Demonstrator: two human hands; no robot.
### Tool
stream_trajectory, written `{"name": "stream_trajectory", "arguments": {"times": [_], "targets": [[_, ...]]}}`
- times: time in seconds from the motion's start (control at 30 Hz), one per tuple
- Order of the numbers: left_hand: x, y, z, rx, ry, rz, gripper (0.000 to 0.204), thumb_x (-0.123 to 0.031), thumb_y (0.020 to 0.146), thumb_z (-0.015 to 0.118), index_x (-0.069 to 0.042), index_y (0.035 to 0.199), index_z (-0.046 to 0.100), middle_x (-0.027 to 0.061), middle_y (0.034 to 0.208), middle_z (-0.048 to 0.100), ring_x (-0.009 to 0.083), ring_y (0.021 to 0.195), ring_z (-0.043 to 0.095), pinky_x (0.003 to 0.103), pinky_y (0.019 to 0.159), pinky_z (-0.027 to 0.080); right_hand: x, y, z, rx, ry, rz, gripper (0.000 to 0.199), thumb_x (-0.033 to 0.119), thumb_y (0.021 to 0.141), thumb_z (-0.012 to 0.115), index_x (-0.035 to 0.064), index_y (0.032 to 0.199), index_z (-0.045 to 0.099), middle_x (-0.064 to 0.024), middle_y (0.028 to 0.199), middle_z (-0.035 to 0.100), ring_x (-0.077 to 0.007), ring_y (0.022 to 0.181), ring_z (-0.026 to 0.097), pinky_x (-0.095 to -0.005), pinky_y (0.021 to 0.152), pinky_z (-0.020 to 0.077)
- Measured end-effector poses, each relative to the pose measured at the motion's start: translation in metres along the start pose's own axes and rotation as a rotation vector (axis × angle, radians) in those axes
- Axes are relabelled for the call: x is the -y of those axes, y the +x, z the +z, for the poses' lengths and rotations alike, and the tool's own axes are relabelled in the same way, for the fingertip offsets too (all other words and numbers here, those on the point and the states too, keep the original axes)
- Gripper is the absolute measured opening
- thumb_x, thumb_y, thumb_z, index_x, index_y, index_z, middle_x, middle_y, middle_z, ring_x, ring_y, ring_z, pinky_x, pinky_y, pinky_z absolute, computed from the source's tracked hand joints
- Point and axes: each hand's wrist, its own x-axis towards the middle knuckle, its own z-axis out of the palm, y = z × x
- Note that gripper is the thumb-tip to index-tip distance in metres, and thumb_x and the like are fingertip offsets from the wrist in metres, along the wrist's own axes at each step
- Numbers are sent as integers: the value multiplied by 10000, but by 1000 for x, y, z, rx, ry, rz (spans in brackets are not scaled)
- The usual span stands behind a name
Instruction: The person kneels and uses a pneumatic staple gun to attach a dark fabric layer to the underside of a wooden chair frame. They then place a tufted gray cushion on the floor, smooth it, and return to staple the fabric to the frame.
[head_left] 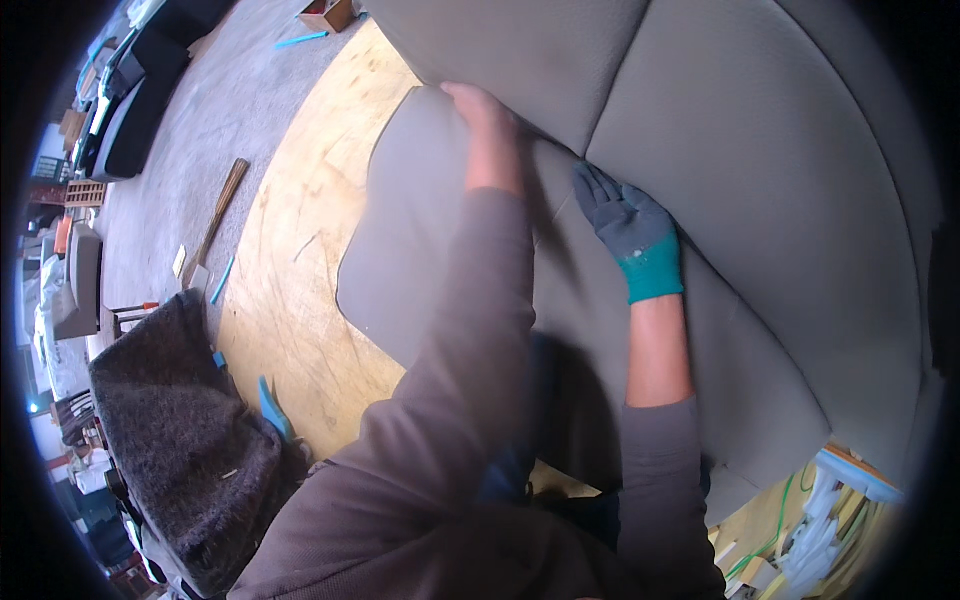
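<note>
Stretched nearly straight, the fingers of my gloved right hand lie at the lower edge of a grey padded panel, which fills the upper right of the head view. Bare, my left hand meets that edge farther up; I cannot tell whether it pinches anything. Left of both spreads a flat grey piece over a wooden board.

No text, label, number or sign can be read here (distant details are too small)
</note>
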Motion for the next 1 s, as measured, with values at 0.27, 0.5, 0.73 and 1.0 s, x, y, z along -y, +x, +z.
{"name": "stream_trajectory", "arguments": {"times": [0.27,0.5,0.73,1.0], "targets": [[57,70,-49,-118,451,25,631,-399,1115,258,132,1267,564,324,1287,629,447,1189,619,495,1039,477,-5,-4,2,-40,13,-8,619,78,975,458,-128,1543,325,-265,1639,334,-388,1536,299,-526,1295,202],[128,-19,-14,-285,494,117,707,-427,1118,249,174,1136,620,397,1179,646,528,1143,615,537,1024,466,19,-6,-15,68,-58,-66,572,2,971,444,-123,1524,370,-251,1613,379,-405,1506,335,-550,1274,247],[127,-159,24,-160,546,81,592,-366,1117,251,122,1166,581,364,1249,614,501,1175,566,499,1042,422,84,-83,-20,-117,378,-14,461,-19,1001,481,-72,1459,478,-235,1531,485,-367,1449,422,-529,1206,379],[-12,-120,-19,83,657,56,461,-268,1050,408,105,1305,496,274,1371,523,369,1279,485,445,1123,360,68,-99,-16,-111,464,-35,507,45,1042,483,-60,1529,388,-232,1575,441,-338,1473,414,-475,1223,361]]}}
